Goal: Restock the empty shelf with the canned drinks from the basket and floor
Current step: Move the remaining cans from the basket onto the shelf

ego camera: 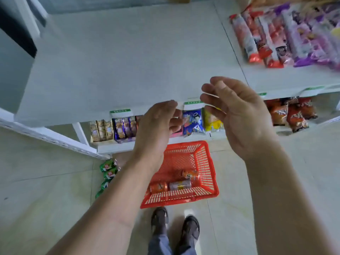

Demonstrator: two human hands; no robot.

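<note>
You have one red basket (204,162) on the floor, and three cans lie inside it: two orange cans (158,187) (190,174) and one silver can (180,185). Left of the basket, at least four green cans (108,171) lie in a row, partly hidden by your arm. Above the basket, one white shelf (128,61) stands bare, and two hands (156,129) (237,115) hover, holding nothing.

The wide white metal shelf (114,57) lies bare just beyond the fingertips. Far below the fingers, a red plastic mesh basket (206,162) holds three orange and silver cans (180,185) lying flat. Green cans (108,172) lie on the floor, left of it.
</note>
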